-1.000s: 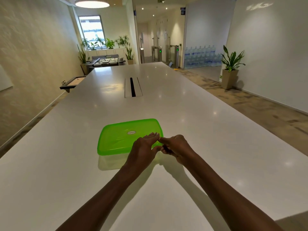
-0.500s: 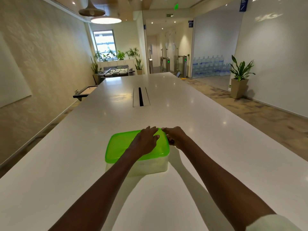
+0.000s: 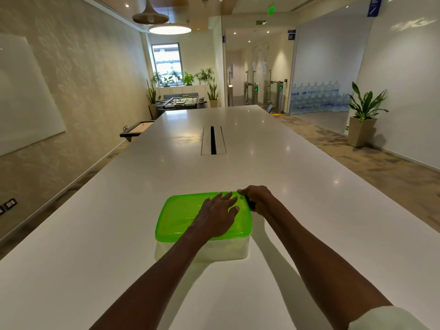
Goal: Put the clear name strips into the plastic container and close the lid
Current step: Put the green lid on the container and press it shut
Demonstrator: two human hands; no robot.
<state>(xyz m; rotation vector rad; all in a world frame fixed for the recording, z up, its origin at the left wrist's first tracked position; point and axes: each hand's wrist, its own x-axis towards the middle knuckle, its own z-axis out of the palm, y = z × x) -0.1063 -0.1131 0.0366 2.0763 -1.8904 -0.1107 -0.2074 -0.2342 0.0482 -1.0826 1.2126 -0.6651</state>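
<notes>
Nearest: my right sleeve point(image 3: 390, 317), pale, bottom right corner. Both my forearms run forward over the white table point(image 3: 95, 258).

My left hand point(image 3: 217, 216) lies flat on the green lid point(image 3: 181, 217), palm down, fingers straight and slightly spread, tips toward the far right corner of the lid. It presses on the lid and grips nothing.

My right hand point(image 3: 258, 198) sits at the far right corner of the lid, fingers curled down over the rim there, thumb side toward the left fingertips. It looks like it pinches the corner of the lid; a dark shadow below the knuckles hides exactly how.

The lid sits on the plastic container point(image 3: 226, 251), a clear rectangular tub on the table just ahead of me. Its wall is cloudy, so I cannot make out the name strips inside. Faint raised marking on the near wall, too small to read. No legible writing on the lid.

Farther along the table: cable slot point(image 3: 213, 140) in the middle. Left wall: whiteboard point(image 3: 26, 96). Right, on the floor by the wall: potted plant point(image 3: 363, 115). Behind the glass: stacked water bottles point(image 3: 319, 96). Far end: foosball table point(image 3: 181, 102), window point(image 3: 167, 60) with plants. Ceiling: green exit sign point(image 3: 271, 10), text unreadable; blue sign point(image 3: 373, 5) top right, unreadable.
</notes>
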